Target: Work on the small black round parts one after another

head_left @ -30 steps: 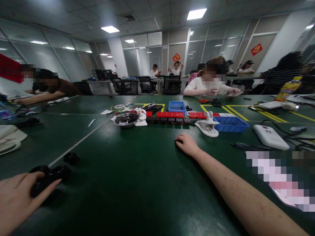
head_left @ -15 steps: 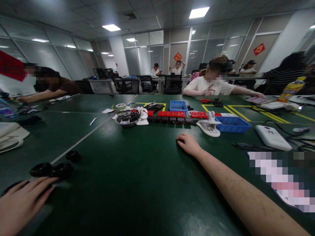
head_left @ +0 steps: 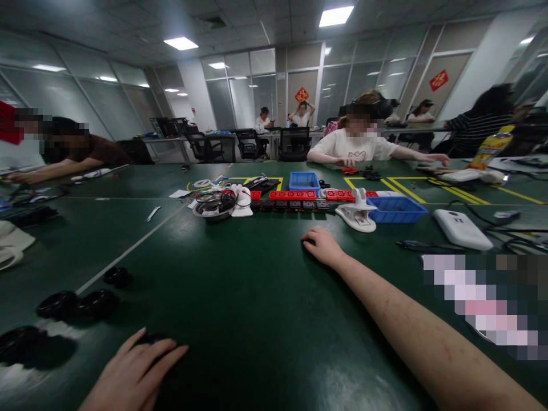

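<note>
My left hand (head_left: 135, 368) is low over the green table, its fingers curled over a black part (head_left: 153, 338) that they mostly cover. To its left lie several glossy black round parts, among them one at the front (head_left: 17, 343), a wide one (head_left: 57, 304), one beside it (head_left: 98, 303) and a smaller one (head_left: 117, 277). My right hand (head_left: 324, 246) rests on the table at centre right, fingers bent and closed. Something small and dark shows at its fingertips, too hidden to name.
Beyond my hands stand a metal bowl of cables (head_left: 215, 206), a row of red-and-black blocks (head_left: 295, 200), a white clip stand (head_left: 356, 212) and blue bins (head_left: 396, 210). A white device (head_left: 462, 229) and cables lie right. A co-worker (head_left: 357, 145) sits opposite.
My left hand has moved right, away from the black round parts, with a black part now showing under its fingers. My right hand stays in place; the view has shifted slightly.
</note>
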The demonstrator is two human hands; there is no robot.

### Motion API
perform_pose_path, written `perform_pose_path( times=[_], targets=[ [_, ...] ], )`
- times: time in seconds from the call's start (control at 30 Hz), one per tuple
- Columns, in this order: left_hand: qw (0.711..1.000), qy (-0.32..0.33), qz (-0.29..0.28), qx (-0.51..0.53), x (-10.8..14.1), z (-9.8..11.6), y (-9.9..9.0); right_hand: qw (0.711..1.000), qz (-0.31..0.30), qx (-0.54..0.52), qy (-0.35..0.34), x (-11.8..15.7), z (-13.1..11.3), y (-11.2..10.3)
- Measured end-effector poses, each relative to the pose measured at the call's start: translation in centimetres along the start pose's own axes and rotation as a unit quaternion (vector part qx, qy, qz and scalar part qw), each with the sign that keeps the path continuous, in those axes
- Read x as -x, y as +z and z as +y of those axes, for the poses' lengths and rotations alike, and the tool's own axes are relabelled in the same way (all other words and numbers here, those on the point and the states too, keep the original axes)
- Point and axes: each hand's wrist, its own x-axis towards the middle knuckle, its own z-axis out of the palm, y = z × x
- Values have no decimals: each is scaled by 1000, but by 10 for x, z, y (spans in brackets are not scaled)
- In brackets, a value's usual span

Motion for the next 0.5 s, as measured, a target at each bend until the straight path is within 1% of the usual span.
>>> perform_pose_path(
  times=[0.07, 0.13, 0.2, 0.27, 0.37, 0.5],
  targets=[
    [999, 25, -17, 14, -37, 18, 5, 1000, 3, -3, -1, 0, 0, 0],
    [997, 63, -33, 28, -79, 32, 7, 1000, 6, -9, -2, 1, 0, 0],
    [988, 125, -74, 50, -118, 43, 9, 1000, 10, -18, -5, 1, 0, 0],
    [982, 153, -89, 67, -154, 51, 15, 999, 15, -30, -8, 1, 0, 0],
    [976, 180, -82, 89, -199, 64, 32, 998, 24, -56, -12, 0, 1, 0],
    [973, 196, -22, 119, -245, 80, 66, 993, 48, -104, -3, -2, 4, -1]
  ],
)
